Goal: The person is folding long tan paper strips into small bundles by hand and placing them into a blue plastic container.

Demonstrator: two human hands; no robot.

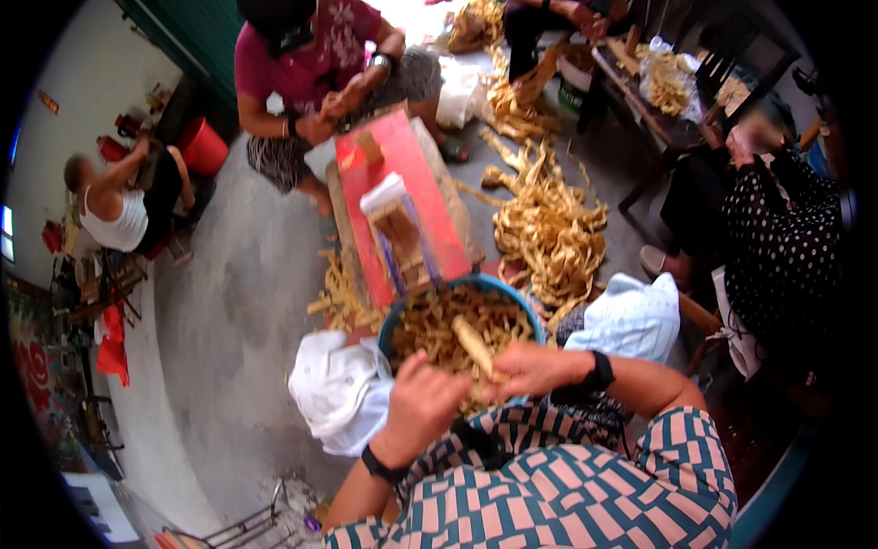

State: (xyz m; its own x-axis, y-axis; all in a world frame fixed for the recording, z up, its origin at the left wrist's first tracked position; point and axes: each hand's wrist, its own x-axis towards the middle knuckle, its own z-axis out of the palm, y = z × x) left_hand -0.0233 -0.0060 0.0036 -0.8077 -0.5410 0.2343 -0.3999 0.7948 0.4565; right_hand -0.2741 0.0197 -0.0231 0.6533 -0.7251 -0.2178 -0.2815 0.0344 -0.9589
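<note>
Your right hand (pixel 529 371) grips a tan piece (pixel 474 344) over a blue basin (pixel 514 291) well filled with short bits (pixel 434 325) at twelve o'clock, your left hand (pixel 425 398) too blurred to judge, while long strips (pixel 549 229) at one o'clock look unworked.

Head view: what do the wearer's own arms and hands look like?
Left grip and right grip are bare, ungloved hands. A black wristband circles the left wrist, another black wristband the right. Short fabric sleeves carry a teal-and-pink block pattern.

The wearer's two hands (pixel 523 371) — one held piece (pixel 474 346), one blue basin (pixel 538 322), one red bucket (pixel 203 148), four people (pixel 297 69) nearby
</note>
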